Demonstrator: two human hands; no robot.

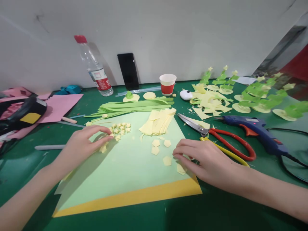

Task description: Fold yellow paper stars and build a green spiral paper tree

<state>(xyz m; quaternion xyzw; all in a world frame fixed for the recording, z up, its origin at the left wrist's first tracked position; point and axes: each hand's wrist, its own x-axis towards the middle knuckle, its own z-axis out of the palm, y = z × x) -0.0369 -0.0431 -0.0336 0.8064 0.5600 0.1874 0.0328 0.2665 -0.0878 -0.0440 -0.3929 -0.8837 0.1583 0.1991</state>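
Observation:
A light green sheet (115, 170) with a yellow strip along its near edge lies on the green table. My left hand (85, 141) is at its left, thumb and forefinger closing at a cluster of small pale yellow stars (122, 127); what sits between the fingertips is too small to make out. Over the sheet's right edge, my right hand (199, 157) has its fingers bent together beside several flat yellow pentagons (167, 160); its fingertips are partly hidden. Pale yellow strips (157, 122) are piled at the sheet's back, and long green strips (134, 106) lie behind.
Red-handled scissors (231, 141) and a blue glue gun (256, 130) lie at right. Behind stand a bottle (98, 75), a phone (128, 71), a paper cup (167, 85) and green paper plants (262, 96). Pink paper (62, 107) and a black-yellow tool (31, 112) are left.

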